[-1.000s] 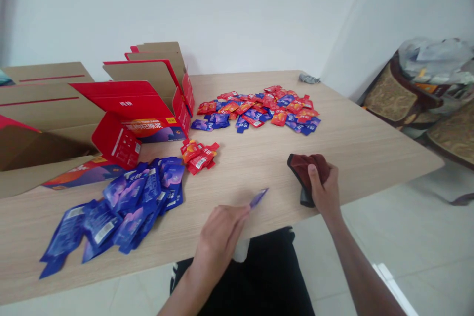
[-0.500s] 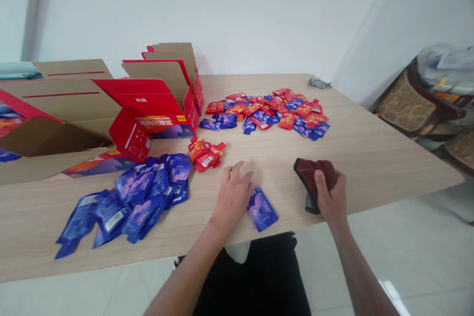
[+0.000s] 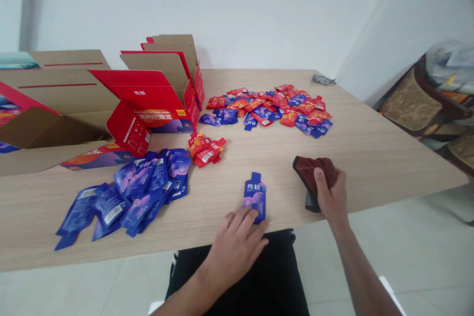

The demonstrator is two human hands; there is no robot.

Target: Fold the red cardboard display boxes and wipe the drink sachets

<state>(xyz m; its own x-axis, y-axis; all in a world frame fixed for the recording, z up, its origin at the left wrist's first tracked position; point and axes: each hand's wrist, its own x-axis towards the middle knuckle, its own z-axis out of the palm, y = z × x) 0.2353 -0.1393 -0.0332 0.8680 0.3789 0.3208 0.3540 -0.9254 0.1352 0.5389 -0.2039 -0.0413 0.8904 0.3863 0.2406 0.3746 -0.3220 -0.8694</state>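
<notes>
A blue spouted sachet point(image 3: 255, 190) lies flat near the table's front edge, its spout pointing away from me. The fingers of my left hand point(image 3: 237, 237), outstretched and slightly apart, rest over its lower end. My right hand point(image 3: 332, 195) grips a bunched maroon cloth point(image 3: 314, 173) with black edging, its thumb on top; a grey part shows underneath. Left of my left hand is a pile of larger-looking blue sachets point(image 3: 144, 192). Beyond it lies a small heap of red sachets point(image 3: 207, 149).
Open red cardboard boxes point(image 3: 155, 90) stand at the back left. Mixed red and blue sachets point(image 3: 266, 108) spread across the far middle of the table point(image 3: 370, 153). A crumpled grey item point(image 3: 323, 79) lies at the far edge. Patterned chairs point(image 3: 405, 96) with plastic bags stand at right.
The blue sachet went from my left fingers down onto the table and now lies straight, spout away. My left hand moved back to its near end. My right hand kept hold of the cloth.
</notes>
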